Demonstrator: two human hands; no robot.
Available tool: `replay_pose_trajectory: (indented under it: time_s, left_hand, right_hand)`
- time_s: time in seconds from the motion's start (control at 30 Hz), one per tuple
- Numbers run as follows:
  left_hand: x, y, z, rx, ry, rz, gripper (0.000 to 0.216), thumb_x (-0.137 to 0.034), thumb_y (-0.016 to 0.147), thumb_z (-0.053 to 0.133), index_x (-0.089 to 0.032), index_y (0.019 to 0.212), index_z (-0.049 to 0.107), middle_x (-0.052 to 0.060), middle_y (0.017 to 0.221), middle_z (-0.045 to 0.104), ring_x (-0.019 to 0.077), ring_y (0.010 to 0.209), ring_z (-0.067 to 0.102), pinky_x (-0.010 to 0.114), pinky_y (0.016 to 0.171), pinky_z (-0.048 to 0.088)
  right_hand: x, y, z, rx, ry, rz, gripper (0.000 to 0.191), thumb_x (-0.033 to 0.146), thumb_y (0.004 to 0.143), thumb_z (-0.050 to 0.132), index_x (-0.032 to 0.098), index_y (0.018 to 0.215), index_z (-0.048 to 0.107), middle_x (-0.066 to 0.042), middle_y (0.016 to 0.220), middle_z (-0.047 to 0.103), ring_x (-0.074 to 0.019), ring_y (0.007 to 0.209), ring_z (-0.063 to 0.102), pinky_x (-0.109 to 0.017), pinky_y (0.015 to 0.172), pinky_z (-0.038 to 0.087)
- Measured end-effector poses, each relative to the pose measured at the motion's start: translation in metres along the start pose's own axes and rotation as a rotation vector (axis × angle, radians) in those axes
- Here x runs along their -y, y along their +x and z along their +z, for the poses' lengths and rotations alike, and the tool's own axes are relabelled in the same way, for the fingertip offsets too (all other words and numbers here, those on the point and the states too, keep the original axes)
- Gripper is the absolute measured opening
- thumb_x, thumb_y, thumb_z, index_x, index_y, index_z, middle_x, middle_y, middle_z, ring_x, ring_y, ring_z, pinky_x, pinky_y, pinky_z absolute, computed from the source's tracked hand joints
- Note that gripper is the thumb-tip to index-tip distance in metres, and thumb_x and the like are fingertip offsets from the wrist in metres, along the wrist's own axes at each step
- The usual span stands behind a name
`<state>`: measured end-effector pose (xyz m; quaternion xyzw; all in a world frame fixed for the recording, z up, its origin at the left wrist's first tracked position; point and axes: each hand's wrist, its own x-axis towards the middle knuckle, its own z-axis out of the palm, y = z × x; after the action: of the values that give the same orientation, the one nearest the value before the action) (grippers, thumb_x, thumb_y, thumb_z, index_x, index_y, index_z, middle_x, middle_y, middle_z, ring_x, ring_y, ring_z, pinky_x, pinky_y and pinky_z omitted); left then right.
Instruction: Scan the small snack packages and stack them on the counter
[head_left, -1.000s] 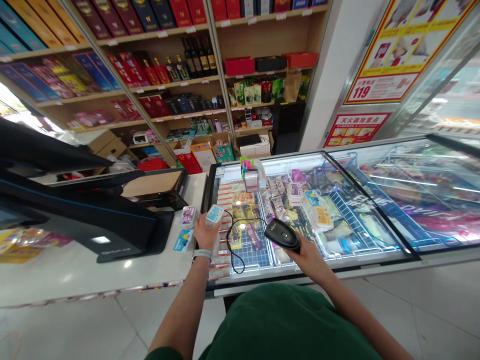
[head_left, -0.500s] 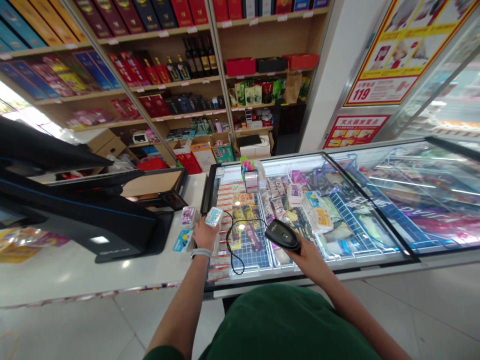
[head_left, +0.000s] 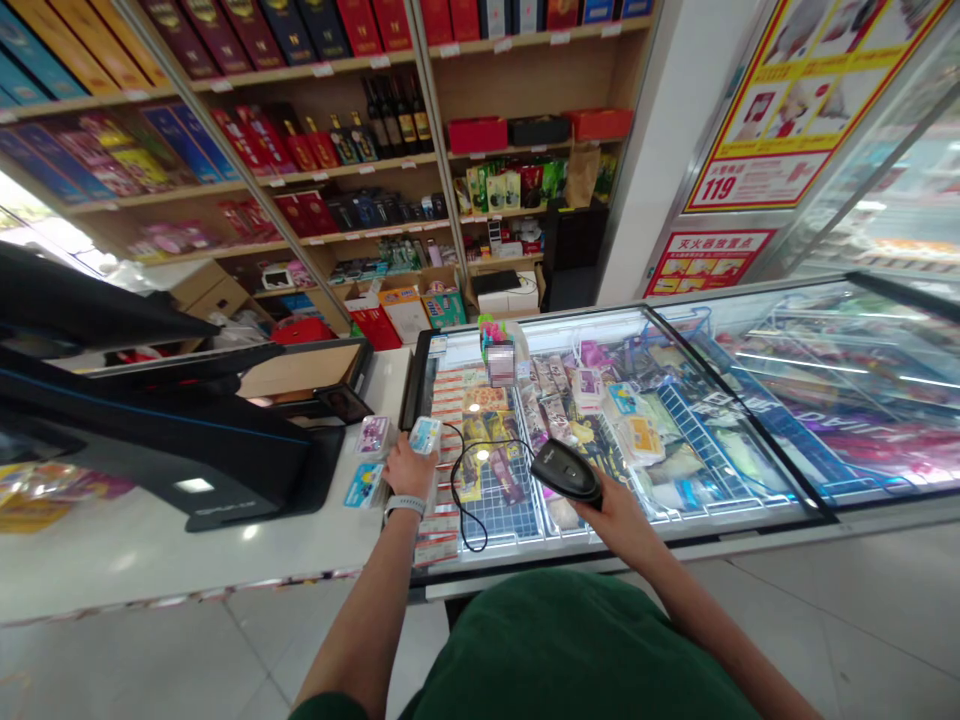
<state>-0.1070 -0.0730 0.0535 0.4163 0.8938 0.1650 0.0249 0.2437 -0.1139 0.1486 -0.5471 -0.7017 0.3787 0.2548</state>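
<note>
My left hand (head_left: pixel 409 470) is curled round a small box with a pale blue label (head_left: pixel 426 436), pinching it between thumb and fingers; the box is at the near-left end of the glass-topped freezer (head_left: pixel 697 361), just beside the counter (head_left: pixel 300 570); my right hand (head_left: pixel 613 510) is wrapped about a black scanner (head_left: pixel 566 470), above the glass, its nose angled toward my left side; its cable (head_left: pixel 464 522) loops between my hands; on the counter, just left of my left hand, sit a purple-labelled box (head_left: pixel 373 435) and a blue-and-yellow one (head_left: pixel 363 485); a black till (head_left: pixel 247 470) stands farther left.
</note>
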Motion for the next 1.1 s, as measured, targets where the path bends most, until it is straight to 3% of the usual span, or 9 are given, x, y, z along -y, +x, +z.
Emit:
replay_pose_trajectory:
  time_s: [0.23, 0.5, 1.1]
  left_hand:
    - [0.003, -0.001, 0.005, -0.039, 0.010, 0.044, 0.076, -0.047, 0.073, 0.065, -0.015, 0.136, 0.039, 0.018, 0.119, 0.057, 0.0355, 0.109, 0.054, 0.051, 0.091, 0.042]
    - [0.008, -0.003, 0.010, -0.154, 0.014, 0.238, 0.068, -0.043, 0.080, 0.059, -0.010, 0.136, 0.039, 0.021, 0.132, 0.048, 0.0345, 0.122, 0.046, 0.048, 0.099, 0.038]
    - [-0.039, -0.015, 0.003, -0.094, -0.047, 0.402, 0.062, -0.036, 0.086, 0.051, -0.013, 0.141, 0.037, 0.019, 0.145, 0.038, 0.0323, 0.136, 0.031, 0.052, 0.107, 0.030]
  right_hand:
    - [-0.003, 0.000, -0.001, -0.026, -0.012, 0.042, 0.037, 0.034, 0.080, 0.055, 0.016, 0.112, 0.059, -0.011, 0.105, 0.071, -0.0280, 0.097, 0.066, -0.036, 0.081, 0.049]
    - [-0.007, 0.001, 0.000, -0.051, -0.030, 0.092, 0.035, 0.035, 0.080, 0.054, 0.015, 0.108, 0.059, -0.010, 0.098, 0.071, -0.0268, 0.093, 0.067, -0.034, 0.078, 0.049]
    - [-0.023, 0.000, -0.001, -0.180, -0.060, 0.163, 0.030, 0.034, 0.078, 0.057, 0.017, 0.103, 0.061, -0.008, 0.090, 0.072, -0.0257, 0.087, 0.067, -0.032, 0.074, 0.049]
